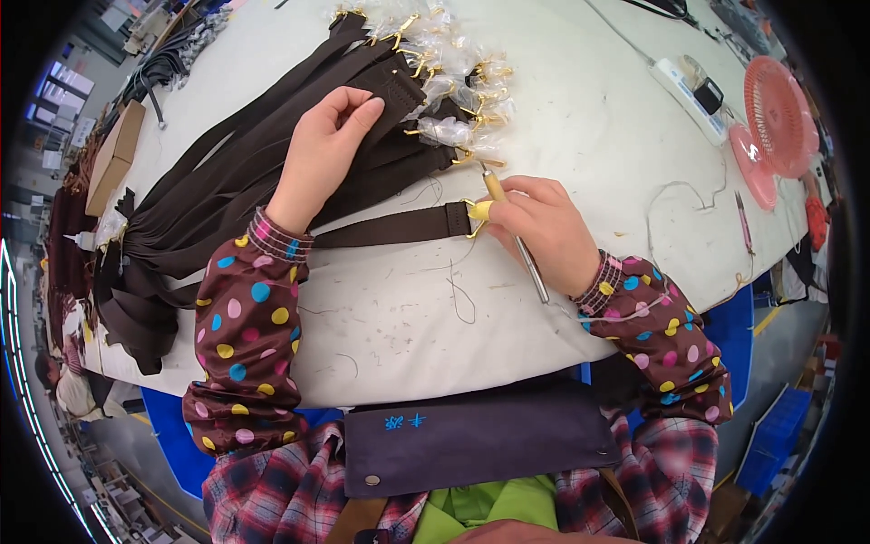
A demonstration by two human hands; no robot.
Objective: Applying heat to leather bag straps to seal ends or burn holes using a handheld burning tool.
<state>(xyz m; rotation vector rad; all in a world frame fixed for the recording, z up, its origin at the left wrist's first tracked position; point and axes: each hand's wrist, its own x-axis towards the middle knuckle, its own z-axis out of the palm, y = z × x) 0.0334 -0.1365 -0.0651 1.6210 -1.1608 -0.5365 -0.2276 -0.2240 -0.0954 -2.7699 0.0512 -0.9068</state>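
The right hand's [546, 227] fingers clamp a slim, wooden-handled metal tool [496, 188]; just left of them, a flat dark-brown fabric strap [390, 228], probably light and limp, seems best held at its stitched end. The left hand's [324, 152] fingers pinch another strap [397, 94].

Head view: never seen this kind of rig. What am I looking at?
No robot here: these are a person's bare hands, seen from above by the left of two fisheye cameras worn on the head, so edges bend. On the pale table lie dark straps, many with gold fittings in clear plastic, plus a power strip and a pink fan. The right hand holds a pen-like tool beside one strap's gold ring. The left hand is pinched at a strap end; whether it grips is unclear.
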